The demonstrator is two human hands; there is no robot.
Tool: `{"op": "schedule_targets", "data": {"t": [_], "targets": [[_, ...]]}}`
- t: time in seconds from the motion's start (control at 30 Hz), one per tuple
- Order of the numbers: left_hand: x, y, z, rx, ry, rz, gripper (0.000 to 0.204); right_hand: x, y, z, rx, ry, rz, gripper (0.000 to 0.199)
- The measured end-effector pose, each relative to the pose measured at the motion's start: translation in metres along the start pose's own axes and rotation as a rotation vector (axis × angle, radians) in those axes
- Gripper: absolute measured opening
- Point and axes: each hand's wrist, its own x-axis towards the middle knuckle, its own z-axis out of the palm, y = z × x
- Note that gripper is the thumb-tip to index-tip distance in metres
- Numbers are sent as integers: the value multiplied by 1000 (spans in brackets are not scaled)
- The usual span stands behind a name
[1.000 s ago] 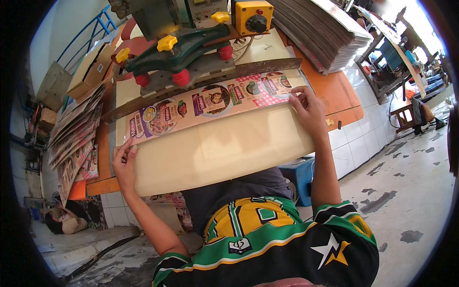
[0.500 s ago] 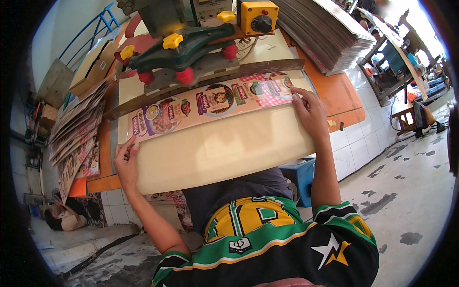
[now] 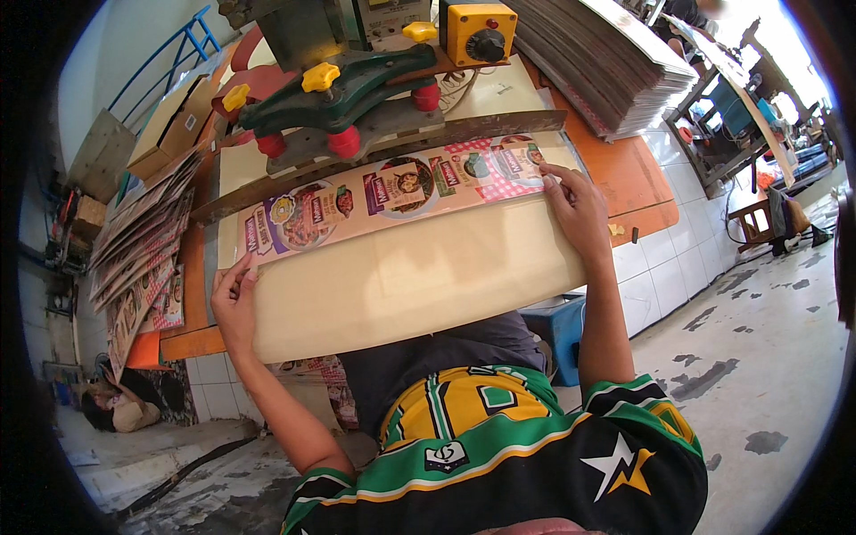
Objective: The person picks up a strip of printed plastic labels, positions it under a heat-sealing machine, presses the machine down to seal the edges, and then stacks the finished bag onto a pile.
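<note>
A long printed strip (image 3: pixel 361 207) with food pictures lies flat across a cream-coloured board (image 3: pixel 401 281). My left hand (image 3: pixel 234 301) pinches the strip's near left corner, its fingers curled beside the board's left edge. At the other end, my right hand (image 3: pixel 578 209) grips the strip's near right corner between thumb and fingers. Running along the far side of the strip is a metal bar (image 3: pixel 294 185). Above that bar stands a machine with a dark green clamp (image 3: pixel 339 98), yellow knobs and red feet.
A yellow control box (image 3: pixel 479 34) with a black dial sits behind the bar. To the right rises a tall stack of boards (image 3: pixel 606 67). More printed sheets (image 3: pixel 147 236) are piled at the left, near a cardboard box (image 3: pixel 169 125). A blue stool (image 3: pixel 557 330) stands below the orange table (image 3: pixel 637 183).
Almost nothing differs. Both hands keep their hold on the strip's ends, and the whole view has shifted very slightly.
</note>
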Motion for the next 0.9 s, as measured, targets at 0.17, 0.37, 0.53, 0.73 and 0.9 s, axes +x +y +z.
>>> {"op": "schedule_targets", "data": {"t": [0.17,0.37,0.53,0.73,0.9], "targets": [[0,-2,1,-4,5,-1,33,0,0,1,-5,-4,8,26],[0,-5,0,-7,3,15,34,0,2,3,-8,0,-2,27],[0,-6,0,-23,-1,12,33,0,3,3,-7,2,-3,26],[0,-5,1,-7,6,4,33,0,3,4,-17,0,-5,26],[0,-4,0,-3,-2,9,33,0,4,4,-23,3,-11,27]]}}
